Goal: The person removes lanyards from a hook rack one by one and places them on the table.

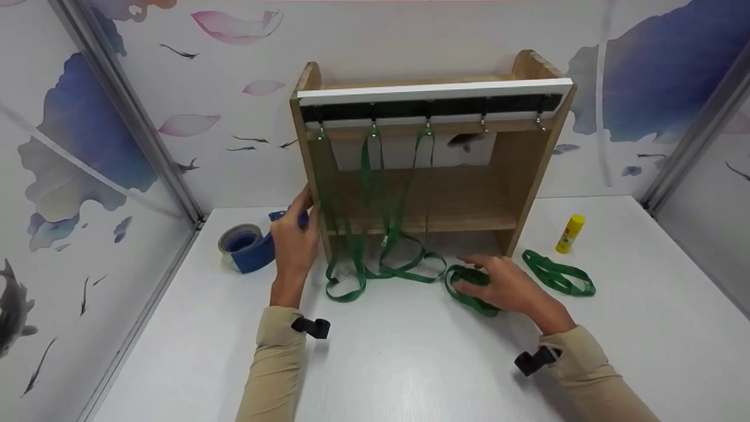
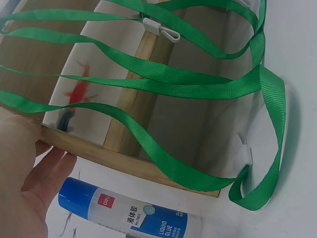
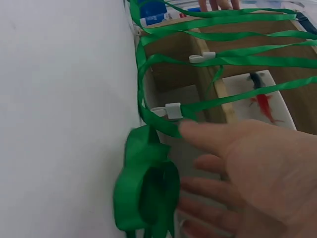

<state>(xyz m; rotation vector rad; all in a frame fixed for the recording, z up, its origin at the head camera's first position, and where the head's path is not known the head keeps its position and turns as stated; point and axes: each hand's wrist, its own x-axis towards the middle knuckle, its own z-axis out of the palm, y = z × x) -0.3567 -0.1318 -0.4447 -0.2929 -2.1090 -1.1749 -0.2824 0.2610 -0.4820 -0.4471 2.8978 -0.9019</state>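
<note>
A wooden shelf unit (image 1: 504, 158) stands at the back, with a black strip (image 1: 457, 107) of metal hooks along its front. Green lanyards (image 1: 404, 193) hang from the three leftmost hooks, their lower loops lying on the table. At the shelf's left side panel, my left hand (image 1: 296, 240) grips the edge, fingers along the outside. My right hand (image 1: 504, 281) is over a bundled green lanyard (image 1: 477, 305) on the table, thumb and fingers spread at its loops. The right wrist view shows that lanyard (image 3: 131, 193) beside the spread fingers.
A blue tape roll (image 1: 255, 252) and a liquid glue bottle (image 2: 133, 213) lie left of the shelf. Another folded green lanyard (image 1: 559, 275) and a yellow glue stick (image 1: 569, 234) are on the right of the white table (image 1: 381, 375). Patterned panels (image 1: 410, 35) surround it.
</note>
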